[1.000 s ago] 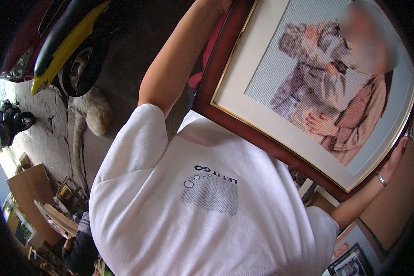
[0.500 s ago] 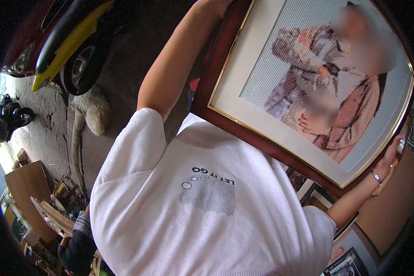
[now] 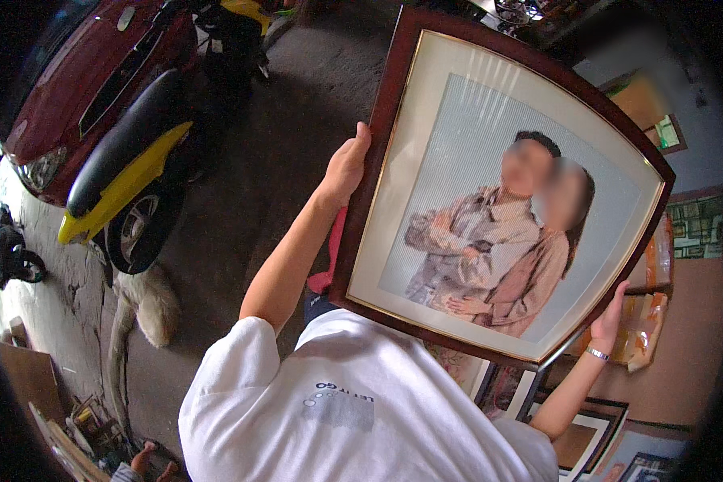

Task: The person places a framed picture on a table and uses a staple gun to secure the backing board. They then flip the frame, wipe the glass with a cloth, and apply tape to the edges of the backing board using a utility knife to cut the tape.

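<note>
A large picture frame (image 3: 380, 173) of dark red-brown wood is held up, tilted, in front of my white shirt. It has a gold inner edge, a pale mat and a textured portrait of two people standing close together. My left hand (image 3: 348, 167) grips the left side of the frame, thumb along the edge and the other fingers mostly hidden. On the opposite side my right hand (image 3: 610, 320) holds the lower right edge, its fingers partly behind the frame. A metal bracelet or watch band (image 3: 598, 353) circles my right wrist.
A dark red car (image 3: 96, 88) and a motorbike with a yellow panel (image 3: 132, 181) stand at the left. Near its wheel lies a pale furry-looking shape (image 3: 157, 309). More frames (image 3: 594, 434) lean at the lower right, beside taped cardboard (image 3: 643, 321). Another person's hand (image 3: 140, 458) shows lower left.
The framed picture has moved down and left in view and is now wholly visible. My left hand, mostly cut off before, now shows on its side. Both hands still hold it.
</note>
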### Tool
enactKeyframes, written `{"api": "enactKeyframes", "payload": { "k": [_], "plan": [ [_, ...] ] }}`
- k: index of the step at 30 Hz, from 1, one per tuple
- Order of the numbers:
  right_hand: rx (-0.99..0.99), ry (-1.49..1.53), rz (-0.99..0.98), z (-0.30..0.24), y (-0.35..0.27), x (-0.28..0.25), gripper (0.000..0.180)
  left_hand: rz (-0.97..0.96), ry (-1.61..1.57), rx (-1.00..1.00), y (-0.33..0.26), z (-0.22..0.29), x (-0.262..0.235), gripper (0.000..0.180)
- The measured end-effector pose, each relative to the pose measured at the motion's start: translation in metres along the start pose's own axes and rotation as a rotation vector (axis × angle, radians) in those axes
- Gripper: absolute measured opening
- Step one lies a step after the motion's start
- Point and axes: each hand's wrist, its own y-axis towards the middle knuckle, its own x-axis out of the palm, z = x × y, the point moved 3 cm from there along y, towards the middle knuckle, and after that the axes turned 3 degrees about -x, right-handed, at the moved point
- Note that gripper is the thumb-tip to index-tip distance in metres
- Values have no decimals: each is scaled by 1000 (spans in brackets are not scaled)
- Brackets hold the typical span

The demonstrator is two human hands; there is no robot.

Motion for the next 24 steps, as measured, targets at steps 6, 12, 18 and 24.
{"api": "enactKeyframes", "payload": {
  "k": [6,12,18,24],
  "plan": [
    [-115,94,168,-10,-28,34,103,-50,-20,7,19,-11,-1,72],
    [-68,109,419,-12,-48,47,109,-79,63,-180,19,0,19,75],
    [-217,58,565,-6,-52,46,116,143,-105,-48,15,-1,37,97],
    [-312,770,545,-4,-34,65,91,-114,-565,64,16,3,33,70]
  ]
}}
